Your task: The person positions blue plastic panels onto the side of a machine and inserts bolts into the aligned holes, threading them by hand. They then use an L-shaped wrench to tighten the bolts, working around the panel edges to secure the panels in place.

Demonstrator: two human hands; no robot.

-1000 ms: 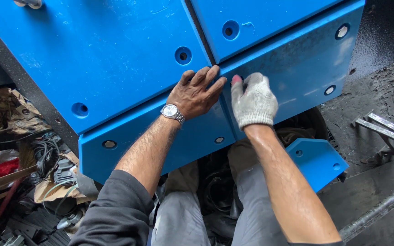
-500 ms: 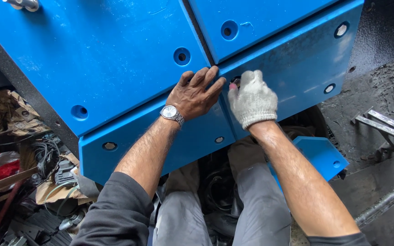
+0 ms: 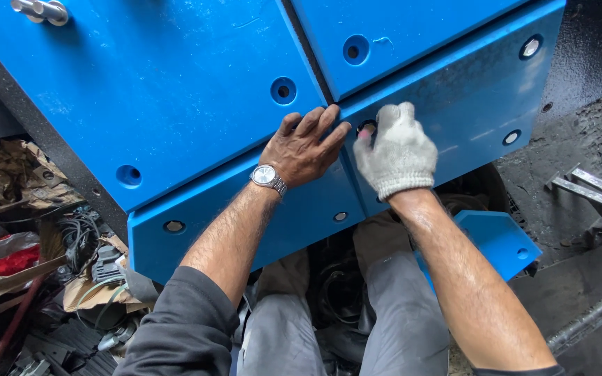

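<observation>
A big blue metal housing with round countersunk holes fills the upper view. My bare left hand, with a wristwatch, lies flat and spread on its front edge beside the seam between two panels. My right hand wears a white knit glove; its fingers are curled against the lower blue panel, with the fingertips at a bolt hole next to the seam. Whatever the glove pinches there is too small to make out.
A smaller blue bracket lies on the dark floor by my right knee. Cables, cardboard and scrap pile up at the left. Metal bars lie at the right. A silver handle sits at the housing's top left.
My gloved right hand has shifted slightly up and left toward the hole by the seam. The left hand stays pressed in place.
</observation>
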